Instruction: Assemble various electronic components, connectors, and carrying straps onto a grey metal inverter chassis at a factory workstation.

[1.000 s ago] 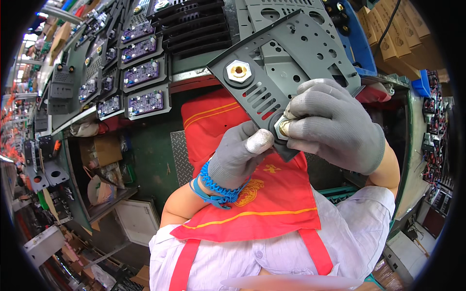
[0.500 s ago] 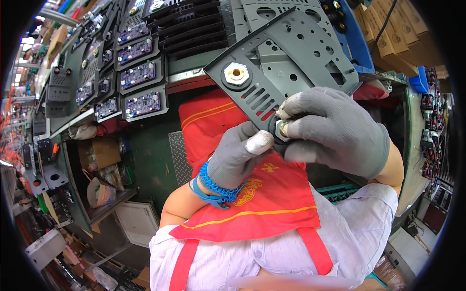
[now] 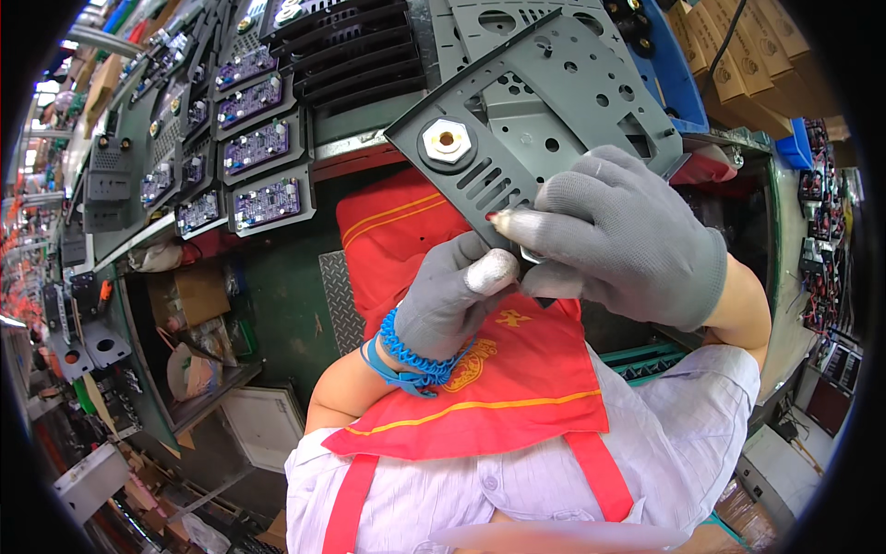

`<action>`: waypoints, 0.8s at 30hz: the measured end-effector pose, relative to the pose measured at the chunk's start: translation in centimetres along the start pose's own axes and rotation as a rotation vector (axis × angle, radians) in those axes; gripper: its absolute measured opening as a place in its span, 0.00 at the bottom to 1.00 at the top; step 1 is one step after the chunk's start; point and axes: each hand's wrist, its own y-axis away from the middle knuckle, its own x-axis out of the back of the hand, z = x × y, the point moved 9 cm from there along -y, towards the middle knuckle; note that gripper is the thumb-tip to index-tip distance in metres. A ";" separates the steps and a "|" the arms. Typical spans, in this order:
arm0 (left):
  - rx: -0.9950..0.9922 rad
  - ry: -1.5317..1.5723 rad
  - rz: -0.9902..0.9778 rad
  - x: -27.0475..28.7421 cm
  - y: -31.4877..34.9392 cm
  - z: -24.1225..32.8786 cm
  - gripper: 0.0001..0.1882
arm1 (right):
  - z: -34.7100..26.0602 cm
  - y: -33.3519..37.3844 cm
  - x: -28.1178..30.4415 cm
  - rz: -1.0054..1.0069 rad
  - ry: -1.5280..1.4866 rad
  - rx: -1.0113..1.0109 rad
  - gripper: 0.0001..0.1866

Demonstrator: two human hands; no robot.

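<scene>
A dark grey sheet-metal panel (image 3: 591, 115) with slots and round holes lies tilted across the bench edge in front of me. A large hex nut fitting (image 3: 447, 141), pale with a brass centre, sits on a black washer near its left corner. At the near corner, my gloved left hand (image 3: 452, 282) grips the panel's edge, thumb on top. My gloved right hand (image 3: 628, 240) closes its fingers round a second hex nut (image 3: 529, 255) at that same corner. Most of this nut is hidden under the fingers.
Purple circuit boards on metal plates (image 3: 268, 200) line the bench at left. Black slotted panels (image 3: 346, 55) are stacked behind them. A blue bin (image 3: 678, 83) with black round parts and cardboard boxes (image 3: 752, 55) stand at far right. Below the bench edge hangs my red apron (image 3: 517, 406).
My right hand has turned about the second nut, its fingers moving left and covering more of it. My left hand keeps its place on the panel corner.
</scene>
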 end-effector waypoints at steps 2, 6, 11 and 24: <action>-0.018 0.030 0.023 0.1 0.1 0.2 0.30 | 0.6 0.3 0.1 0.045 -0.092 -0.026 0.16; -0.009 0.012 0.033 0.1 0.1 0.3 0.30 | 0.9 1.1 0.8 0.141 -0.190 -0.003 0.16; -0.032 -0.006 0.056 0.1 -0.1 0.2 0.30 | 1.1 1.0 1.0 0.132 -0.279 0.018 0.14; -0.028 0.019 0.047 0.4 -0.1 -0.2 0.27 | -0.2 1.5 0.5 0.043 -0.020 0.062 0.14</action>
